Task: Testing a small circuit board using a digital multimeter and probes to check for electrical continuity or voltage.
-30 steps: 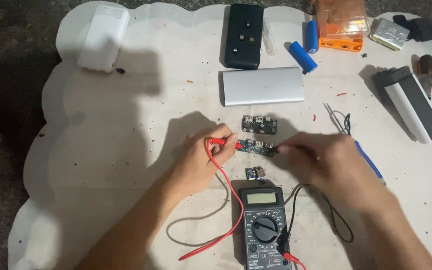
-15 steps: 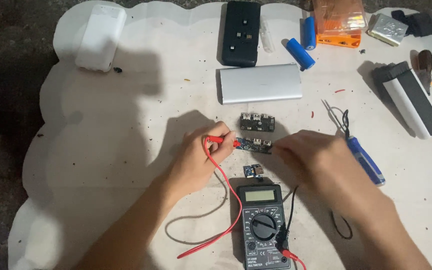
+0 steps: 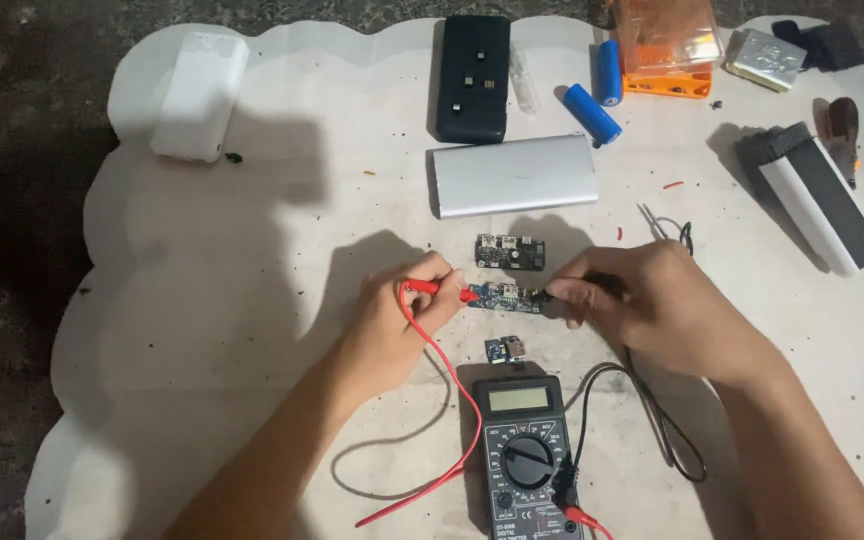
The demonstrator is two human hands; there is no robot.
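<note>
Head view: blue circuit board point(image 3: 505, 297) on white mat point(image 3: 252, 300), between both hands; left hand point(image 3: 397, 325) pinching red probe point(image 3: 442, 290), tip on board's left end; right hand point(image 3: 652, 300) gripping black probe point(image 3: 550, 296) at right end; second board point(image 3: 509, 253) just above; multimeter point(image 3: 527, 455) below; silver power bank point(image 3: 512, 174) beyond.

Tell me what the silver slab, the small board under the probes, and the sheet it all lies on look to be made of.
Silver slab: likely brushed aluminium, even matte sheen. Small board: blue circuit laminate with metal parts. Sheet: white, scalloped edge, probably foam or paper; unclear.
</note>
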